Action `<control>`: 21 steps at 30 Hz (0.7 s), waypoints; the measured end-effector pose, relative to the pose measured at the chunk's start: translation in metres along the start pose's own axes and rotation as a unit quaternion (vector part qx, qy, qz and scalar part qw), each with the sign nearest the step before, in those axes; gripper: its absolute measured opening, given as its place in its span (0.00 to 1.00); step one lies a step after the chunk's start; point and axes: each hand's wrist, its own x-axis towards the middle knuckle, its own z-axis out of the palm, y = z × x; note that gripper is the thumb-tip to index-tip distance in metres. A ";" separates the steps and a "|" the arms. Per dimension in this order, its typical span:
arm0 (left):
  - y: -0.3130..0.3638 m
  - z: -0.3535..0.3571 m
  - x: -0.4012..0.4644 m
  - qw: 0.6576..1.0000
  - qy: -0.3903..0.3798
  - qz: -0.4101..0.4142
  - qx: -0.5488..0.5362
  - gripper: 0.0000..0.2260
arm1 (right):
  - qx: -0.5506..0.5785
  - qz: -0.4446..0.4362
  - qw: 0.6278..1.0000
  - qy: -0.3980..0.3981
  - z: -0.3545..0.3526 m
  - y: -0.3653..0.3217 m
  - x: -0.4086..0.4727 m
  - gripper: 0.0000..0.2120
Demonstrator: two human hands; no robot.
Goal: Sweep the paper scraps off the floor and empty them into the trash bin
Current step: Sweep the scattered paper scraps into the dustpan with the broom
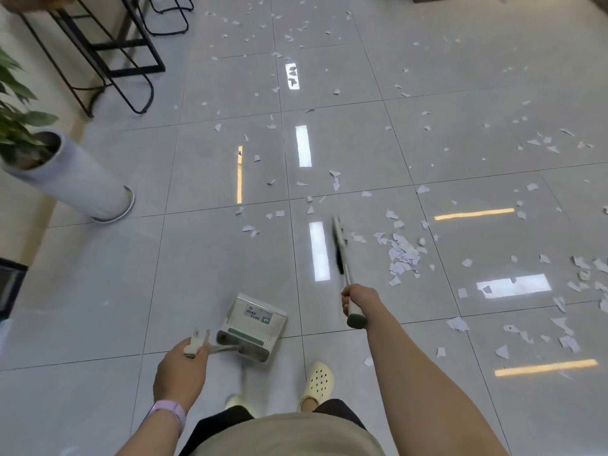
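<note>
Scraps (404, 255) lay heaped just right of the broom head (339, 248), beyond your right hand (357, 302), which gripped the handle. Your left hand (182, 366) held the dustpan (253, 327) handle, pan raised. Risk: a hard stroke would scatter them wider.

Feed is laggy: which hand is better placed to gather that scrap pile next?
Right. The right hand grips the broom, whose head sits beside the scrap pile. The left hand holds the dustpan, farther away.
</note>
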 end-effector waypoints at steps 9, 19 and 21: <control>0.045 0.016 0.006 0.995 -0.049 0.085 0.010 0.11 | 0.134 -0.045 0.988 0.055 -0.062 -0.002 -0.021 0.01; 0.127 0.092 0.028 0.963 -0.178 0.195 0.063 0.12 | 0.209 -0.012 0.956 0.203 -0.164 0.086 -0.064 0.03; 0.144 0.109 0.031 0.951 -0.204 0.220 0.075 0.10 | 0.230 -0.011 0.943 0.242 -0.164 0.109 -0.076 0.03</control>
